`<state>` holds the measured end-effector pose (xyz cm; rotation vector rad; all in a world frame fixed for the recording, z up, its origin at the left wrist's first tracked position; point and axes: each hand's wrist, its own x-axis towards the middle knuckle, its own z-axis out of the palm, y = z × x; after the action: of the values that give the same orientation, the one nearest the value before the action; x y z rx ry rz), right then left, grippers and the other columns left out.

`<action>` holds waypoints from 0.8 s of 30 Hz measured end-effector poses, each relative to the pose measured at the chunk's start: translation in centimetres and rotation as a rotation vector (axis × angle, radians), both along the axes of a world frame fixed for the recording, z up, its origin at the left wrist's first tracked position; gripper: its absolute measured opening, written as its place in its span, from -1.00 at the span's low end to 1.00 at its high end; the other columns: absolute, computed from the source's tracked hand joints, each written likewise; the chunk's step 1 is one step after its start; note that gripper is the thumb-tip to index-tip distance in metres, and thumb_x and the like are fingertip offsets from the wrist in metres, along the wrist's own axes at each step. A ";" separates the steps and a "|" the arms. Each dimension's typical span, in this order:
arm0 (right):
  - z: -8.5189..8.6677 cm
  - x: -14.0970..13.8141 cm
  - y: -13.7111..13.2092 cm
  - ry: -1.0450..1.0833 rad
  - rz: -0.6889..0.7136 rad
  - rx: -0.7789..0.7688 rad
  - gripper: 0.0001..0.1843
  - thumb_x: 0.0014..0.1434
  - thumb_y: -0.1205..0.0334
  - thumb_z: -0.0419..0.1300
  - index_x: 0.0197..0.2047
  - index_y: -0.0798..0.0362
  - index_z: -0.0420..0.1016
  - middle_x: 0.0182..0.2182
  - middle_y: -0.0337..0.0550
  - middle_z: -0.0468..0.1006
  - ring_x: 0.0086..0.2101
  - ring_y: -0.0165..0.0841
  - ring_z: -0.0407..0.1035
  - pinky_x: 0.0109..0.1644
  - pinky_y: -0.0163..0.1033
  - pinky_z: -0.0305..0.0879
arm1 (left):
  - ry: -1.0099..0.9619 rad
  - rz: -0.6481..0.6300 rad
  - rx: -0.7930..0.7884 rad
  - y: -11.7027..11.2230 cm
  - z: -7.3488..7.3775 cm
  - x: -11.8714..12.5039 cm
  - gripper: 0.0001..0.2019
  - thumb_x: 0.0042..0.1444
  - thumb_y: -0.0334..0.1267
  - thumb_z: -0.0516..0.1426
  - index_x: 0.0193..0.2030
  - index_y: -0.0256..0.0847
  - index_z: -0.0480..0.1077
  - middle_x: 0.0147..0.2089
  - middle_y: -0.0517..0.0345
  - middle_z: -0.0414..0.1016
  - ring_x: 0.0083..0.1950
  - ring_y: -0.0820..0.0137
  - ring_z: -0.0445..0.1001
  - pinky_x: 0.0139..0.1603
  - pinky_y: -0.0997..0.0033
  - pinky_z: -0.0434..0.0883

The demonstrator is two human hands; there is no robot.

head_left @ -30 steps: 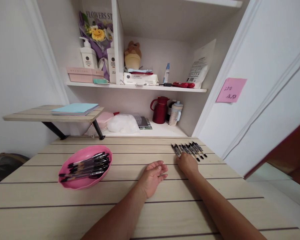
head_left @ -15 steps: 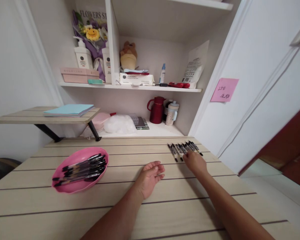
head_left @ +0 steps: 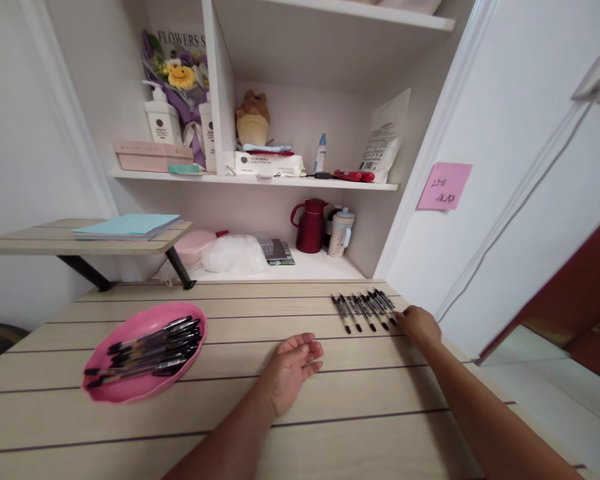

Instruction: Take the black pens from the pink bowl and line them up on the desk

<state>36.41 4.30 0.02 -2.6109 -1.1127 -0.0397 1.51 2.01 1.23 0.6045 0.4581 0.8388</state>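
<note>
Several black-capped clear pens (head_left: 361,312) lie side by side in a slanted row near the table's back right. My right hand (head_left: 420,325) is at the right end of this row, its fingers closed at the lower end of the rightmost pen; the fingertips are partly hidden. My left hand (head_left: 291,373) rests on its side on the table, left of and nearer than the row, open with fingers loosely bent and nothing in them. On the left, a pink bowl (head_left: 130,325) holds several more pens (head_left: 155,353) in a loose heap.
A small raised shelf (head_left: 145,248) with light-blue papers (head_left: 127,225) stands at the back left. Behind the table, the cabinet holds a dark red jug (head_left: 310,227), a pale cup (head_left: 340,235) and a white plastic bag (head_left: 235,254). A wall (head_left: 430,247) borders the right side.
My right hand has moved from the middle of the pen row to its right end, uncovering the pens' lower ends. My left hand stays about where it was. The view has shifted slightly.
</note>
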 end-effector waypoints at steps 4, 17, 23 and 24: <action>-0.5 0.2 0.2 -0.006 0.004 -0.012 -0.62 0.05 0.12 0.00 -0.21 0.16 0.49 -0.27 0.18 0.52 -0.22 -0.13 0.41 -0.29 -0.18 0.27 | -0.007 -0.003 0.001 0.0 0.0 0.0 -0.74 -0.11 -0.35 0.21 -0.21 -0.26 0.40 -0.22 -0.04 0.46 -0.12 0.28 0.41 -0.01 0.19 0.22; -0.3 -0.2 -1.4 -0.030 0.039 -0.034 -0.66 0.05 0.12 0.00 -0.28 0.15 0.50 -0.31 0.12 0.53 -0.23 -0.15 0.41 -0.31 -0.23 0.25 | 0.003 -0.010 0.023 0.0 0.1 -0.1 -0.76 -0.10 -0.34 0.21 -0.21 -0.26 0.41 -0.23 -0.04 0.47 -0.13 0.29 0.41 -0.01 0.21 0.22; 0.2 -1.2 -1.6 -0.055 0.070 -0.028 -0.65 0.08 0.11 -0.03 -0.22 0.09 0.48 -0.27 0.08 0.53 -0.24 -0.20 0.41 -0.31 -0.25 0.23 | 0.007 -0.009 0.022 -0.1 0.1 0.0 -0.75 -0.11 -0.34 0.22 -0.22 -0.26 0.42 -0.23 -0.04 0.47 -0.12 0.28 0.41 -0.01 0.20 0.21; 0.2 -1.5 -1.5 -0.056 0.087 -0.032 -0.65 0.08 0.10 -0.03 -0.25 0.08 0.49 -0.28 0.06 0.54 -0.25 -0.21 0.41 -0.31 -0.26 0.23 | 0.009 -0.007 0.020 0.0 0.1 0.0 -0.75 -0.11 -0.34 0.22 -0.22 -0.26 0.42 -0.23 -0.04 0.47 -0.12 0.28 0.41 -0.01 0.20 0.21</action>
<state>34.93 2.83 0.19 -2.6014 -1.2551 -0.0770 1.48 1.97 1.33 0.6281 0.4560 0.8348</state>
